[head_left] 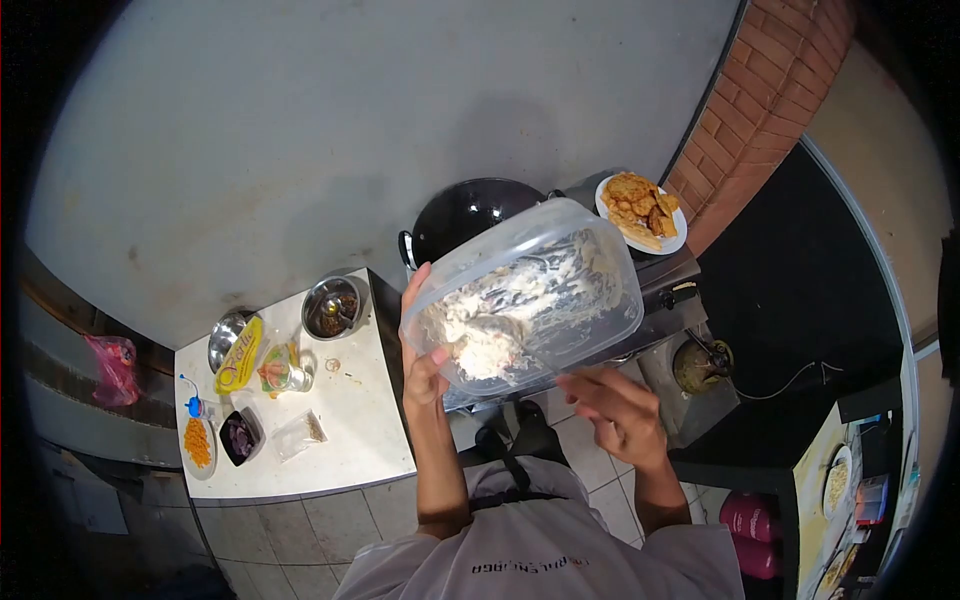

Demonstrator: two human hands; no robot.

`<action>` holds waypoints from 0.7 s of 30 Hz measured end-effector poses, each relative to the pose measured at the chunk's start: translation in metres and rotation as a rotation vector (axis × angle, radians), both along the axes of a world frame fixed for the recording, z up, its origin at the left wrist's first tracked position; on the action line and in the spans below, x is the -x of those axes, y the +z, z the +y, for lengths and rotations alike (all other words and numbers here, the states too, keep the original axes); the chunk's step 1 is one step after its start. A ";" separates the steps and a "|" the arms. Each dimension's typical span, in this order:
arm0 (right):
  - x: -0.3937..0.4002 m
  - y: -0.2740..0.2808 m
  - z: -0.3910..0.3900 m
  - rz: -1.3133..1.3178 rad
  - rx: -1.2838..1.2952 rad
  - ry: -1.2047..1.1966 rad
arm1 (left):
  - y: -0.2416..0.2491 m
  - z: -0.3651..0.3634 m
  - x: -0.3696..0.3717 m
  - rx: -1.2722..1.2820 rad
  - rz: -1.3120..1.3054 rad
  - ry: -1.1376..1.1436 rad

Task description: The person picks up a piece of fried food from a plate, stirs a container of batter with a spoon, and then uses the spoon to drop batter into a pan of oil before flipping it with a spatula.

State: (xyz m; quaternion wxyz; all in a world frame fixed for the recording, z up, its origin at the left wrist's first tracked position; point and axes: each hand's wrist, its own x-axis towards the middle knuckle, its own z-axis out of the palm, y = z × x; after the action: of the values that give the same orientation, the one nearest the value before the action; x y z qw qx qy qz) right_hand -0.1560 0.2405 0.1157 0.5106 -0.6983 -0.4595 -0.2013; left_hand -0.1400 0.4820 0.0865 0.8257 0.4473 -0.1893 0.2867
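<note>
My left hand (pixel 424 372) grips the left end of a clear plastic container (pixel 612 335), thumb over the rim and fingers behind the wall. The container is tilted, so its inside faces me. White floury coating (pixel 490 345) clings to its bottom, lumped thickest near my left thumb. My right hand (pixel 622 408) is just below the container's lower right edge, fingers bent and apart, with nothing visible in them. Behind the container, a dark wok (pixel 475 205) sits on the stove, partly hidden. A plate of golden fried food (pixel 637 205) stands beside it.
On the white table (pixel 350 440) at left are steel bowls (pixel 331 307), a yellow packet (pixel 240 357), a black bowl (pixel 240 437) and a plate of orange pieces (pixel 198 443). A gas cylinder (pixel 702 362) stands right of the stove; pink cylinders (pixel 750 530) are lower right.
</note>
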 end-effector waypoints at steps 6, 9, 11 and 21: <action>-0.003 0.007 -0.010 -0.146 -0.122 -0.059 | -0.005 0.003 0.002 -0.052 0.039 0.059; -0.004 0.003 -0.014 -0.099 -0.182 -0.109 | -0.006 0.001 0.003 -0.063 0.048 0.078; -0.004 -0.005 -0.016 -0.095 -0.187 -0.120 | -0.007 -0.001 0.005 -0.076 0.052 0.119; 0.003 -0.027 0.011 0.241 -0.246 -0.120 | -0.011 -0.004 0.007 -0.121 0.045 0.174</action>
State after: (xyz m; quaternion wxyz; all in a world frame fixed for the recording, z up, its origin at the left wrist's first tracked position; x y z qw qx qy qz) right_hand -0.1587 0.2519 0.0891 0.6306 -0.6757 -0.3247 -0.2011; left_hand -0.1470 0.4775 0.0756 0.7733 0.5172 -0.1482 0.3353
